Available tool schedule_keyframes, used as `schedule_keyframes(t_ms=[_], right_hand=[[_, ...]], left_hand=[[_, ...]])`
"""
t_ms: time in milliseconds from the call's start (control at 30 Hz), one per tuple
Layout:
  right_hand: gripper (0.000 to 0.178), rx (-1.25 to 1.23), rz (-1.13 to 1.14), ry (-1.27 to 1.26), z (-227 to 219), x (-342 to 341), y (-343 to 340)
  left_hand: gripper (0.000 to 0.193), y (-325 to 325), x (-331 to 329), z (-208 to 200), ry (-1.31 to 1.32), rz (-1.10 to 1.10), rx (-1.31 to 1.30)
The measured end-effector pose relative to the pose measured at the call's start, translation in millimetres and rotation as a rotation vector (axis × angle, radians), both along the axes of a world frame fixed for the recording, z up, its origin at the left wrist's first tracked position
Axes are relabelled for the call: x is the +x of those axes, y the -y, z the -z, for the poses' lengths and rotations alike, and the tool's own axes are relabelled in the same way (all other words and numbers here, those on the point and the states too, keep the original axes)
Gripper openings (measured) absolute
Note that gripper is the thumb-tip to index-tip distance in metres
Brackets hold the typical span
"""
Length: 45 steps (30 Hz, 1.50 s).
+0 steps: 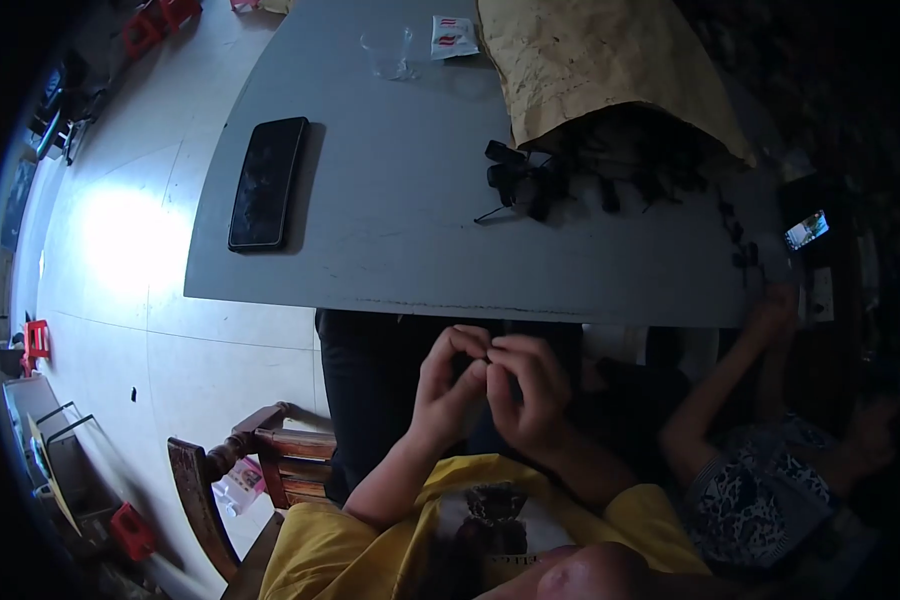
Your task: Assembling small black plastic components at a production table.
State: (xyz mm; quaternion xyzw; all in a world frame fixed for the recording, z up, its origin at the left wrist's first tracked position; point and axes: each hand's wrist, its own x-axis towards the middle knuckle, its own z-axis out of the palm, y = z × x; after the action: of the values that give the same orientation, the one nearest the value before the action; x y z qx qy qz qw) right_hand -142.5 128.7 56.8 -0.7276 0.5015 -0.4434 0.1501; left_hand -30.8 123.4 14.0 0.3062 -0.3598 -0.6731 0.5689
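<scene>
Just off the near edge of the grey table (400,270), over my lap, my left hand (448,390) and my right hand (530,390) meet fingertip to fingertip. Both are closed in a pinch. A small dark bit shows between the fingertips, mostly hidden, and its kind cannot be made out. Beyond them, small black parts with thin stems (530,182) spill onto the table in a tangle. They come from the mouth of a large brown paper bag (600,60).
A black phone (268,185) lies at the table's left. Farther back are a clear plastic cup (388,50) and a small white packet (454,37). A co-worker's arms (725,380) reach the table's right corner, near a lit phone (807,230). A wooden chair (295,450) stands at left.
</scene>
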Motion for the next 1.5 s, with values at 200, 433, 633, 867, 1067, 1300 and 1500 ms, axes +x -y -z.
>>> schedule_keyframes(t_ms=[200,433,633,867,1067,1300,1500], right_hand=[[0.02,-0.174,0.359,-0.416,10,-65,98],[0.021,0.051,0.586,-0.308,46,-127,133],[0.011,0.318,0.215,1.036,26,-91,39],[0.01,0.862,-0.092,0.706,39,-54,-32],[0.01,0.725,-0.098,0.532,37,-44,-27],[0.011,0.488,-0.184,0.179,25,-34,-38],[0.013,0.481,-0.03,0.255,32,-26,-51]], left_hand=[[0.022,2,22,2,-0.219,0.14,0.136],[0.019,-14,32,25,-0.372,0.257,0.374],[0.014,-27,30,47,-0.517,0.292,0.483],[0.019,-25,19,31,0.201,0.338,0.007],[0.033,-20,20,31,0.267,0.283,-0.069],[0.026,-31,21,38,0.255,0.453,0.049],[0.021,-31,15,28,0.21,0.356,0.154]])
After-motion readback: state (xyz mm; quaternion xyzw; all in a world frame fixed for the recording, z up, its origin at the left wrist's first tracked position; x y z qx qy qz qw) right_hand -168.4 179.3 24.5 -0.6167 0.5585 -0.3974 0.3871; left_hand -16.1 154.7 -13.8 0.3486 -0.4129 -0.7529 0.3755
